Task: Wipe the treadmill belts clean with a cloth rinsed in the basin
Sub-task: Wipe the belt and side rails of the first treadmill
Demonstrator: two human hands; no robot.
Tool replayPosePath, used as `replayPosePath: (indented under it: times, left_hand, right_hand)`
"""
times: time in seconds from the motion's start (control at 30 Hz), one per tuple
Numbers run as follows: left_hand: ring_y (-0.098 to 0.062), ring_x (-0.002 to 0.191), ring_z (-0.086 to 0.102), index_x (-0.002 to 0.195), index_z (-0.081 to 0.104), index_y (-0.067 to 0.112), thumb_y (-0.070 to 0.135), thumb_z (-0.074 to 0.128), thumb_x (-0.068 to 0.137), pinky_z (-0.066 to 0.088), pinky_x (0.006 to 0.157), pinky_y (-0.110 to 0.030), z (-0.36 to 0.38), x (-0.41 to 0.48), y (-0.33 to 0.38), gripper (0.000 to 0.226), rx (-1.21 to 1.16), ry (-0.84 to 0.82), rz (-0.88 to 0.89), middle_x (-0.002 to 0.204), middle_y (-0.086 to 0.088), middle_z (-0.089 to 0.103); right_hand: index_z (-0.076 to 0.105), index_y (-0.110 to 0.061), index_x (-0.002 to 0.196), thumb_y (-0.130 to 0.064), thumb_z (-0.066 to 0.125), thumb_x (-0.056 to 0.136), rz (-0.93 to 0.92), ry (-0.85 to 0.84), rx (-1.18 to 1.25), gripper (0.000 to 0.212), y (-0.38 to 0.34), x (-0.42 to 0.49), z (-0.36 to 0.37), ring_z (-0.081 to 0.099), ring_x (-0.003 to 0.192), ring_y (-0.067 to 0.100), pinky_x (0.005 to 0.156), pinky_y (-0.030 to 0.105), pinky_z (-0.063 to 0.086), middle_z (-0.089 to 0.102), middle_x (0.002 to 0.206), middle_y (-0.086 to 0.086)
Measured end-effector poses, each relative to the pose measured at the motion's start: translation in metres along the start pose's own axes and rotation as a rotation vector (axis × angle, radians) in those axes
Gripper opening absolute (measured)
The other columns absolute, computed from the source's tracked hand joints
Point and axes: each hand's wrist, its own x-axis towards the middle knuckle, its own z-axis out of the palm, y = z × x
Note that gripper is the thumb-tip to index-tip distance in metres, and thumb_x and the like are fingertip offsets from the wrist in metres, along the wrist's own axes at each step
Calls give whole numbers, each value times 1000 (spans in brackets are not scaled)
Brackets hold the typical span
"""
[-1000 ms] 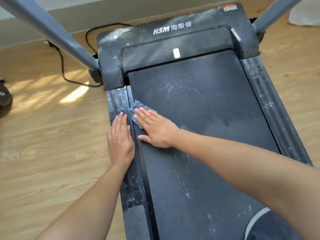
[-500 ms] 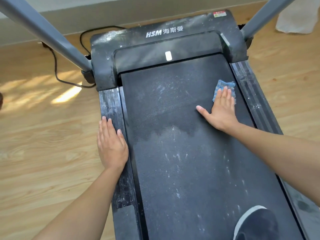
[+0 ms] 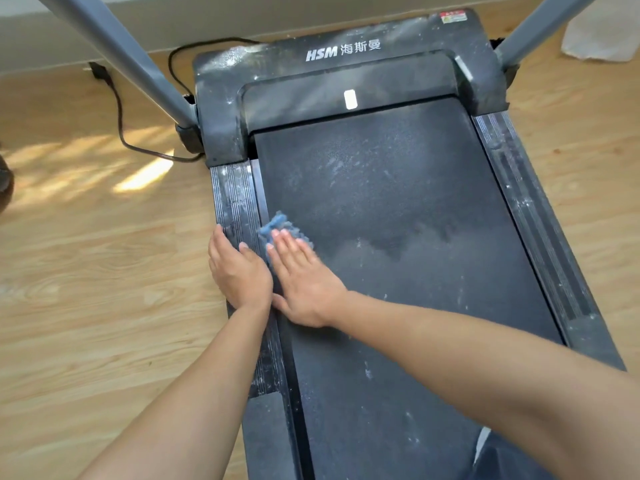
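Observation:
The black treadmill belt (image 3: 398, 237) is dusty, with white smears and a darker wiped band across its middle. A small blue cloth (image 3: 278, 226) lies at the belt's left edge. My right hand (image 3: 304, 282) presses flat on the cloth, fingers together, so only the cloth's far end shows. My left hand (image 3: 237, 268) rests flat on the ribbed left side rail (image 3: 235, 199), right beside the right hand. No basin is in view.
Two grey uprights (image 3: 131, 60) rise from the motor cover (image 3: 346, 53) at the belt's head. A black power cord (image 3: 119, 109) runs over the wooden floor (image 3: 86, 271) on the left. A white bag (image 3: 602, 32) sits at the far right. The right side rail (image 3: 530, 209) is dusty.
My right hand slid the cloth from the left edge over to the belt's right edge, then back to the left edge. My left hand stayed on the left rail.

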Motion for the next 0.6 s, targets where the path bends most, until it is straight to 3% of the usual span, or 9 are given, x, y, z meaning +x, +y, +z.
replayPosePath:
  times: [0.13,0.23,0.37,0.47,0.6]
  left_hand:
    - [-30,159,29,160,41,9,16,48,108,26,127,-47,-14,-11,-31,53,273,-118,403,171,-10,35]
    - [-24,161,28,157,45,8,22,40,109,24,130,-48,-21,-20,-42,50,341,-215,581,171,-7,37]
    - [-19,157,35,148,53,12,16,48,108,24,128,-48,-22,-23,-33,41,305,-191,522,165,-2,45]
    - [-21,155,37,146,53,11,12,54,106,25,126,-48,-22,-30,-30,41,283,-178,494,164,-3,46]
    - [-25,157,33,150,50,8,11,53,106,24,129,-49,-26,-48,-35,44,304,-183,494,168,-7,40]
  right_hand:
    - [1,-6,166,-72,23,103,-137,9,-149,94,51,-21,-9,-10,161,26,131,45,5,-6,174,14]
    - [-2,-9,166,-81,22,98,98,42,-114,102,136,-63,-28,-10,161,25,130,47,9,-7,174,11]
    - [-8,-10,166,-82,18,96,719,161,95,103,234,-136,-43,-14,161,20,131,47,2,-12,174,7]
    - [-6,-7,165,-74,22,101,846,204,172,97,248,-149,-46,-11,161,23,131,46,0,-9,174,11]
    - [-4,-3,165,-71,36,101,907,246,326,101,209,-110,-47,-15,160,30,129,51,-6,-13,172,19]
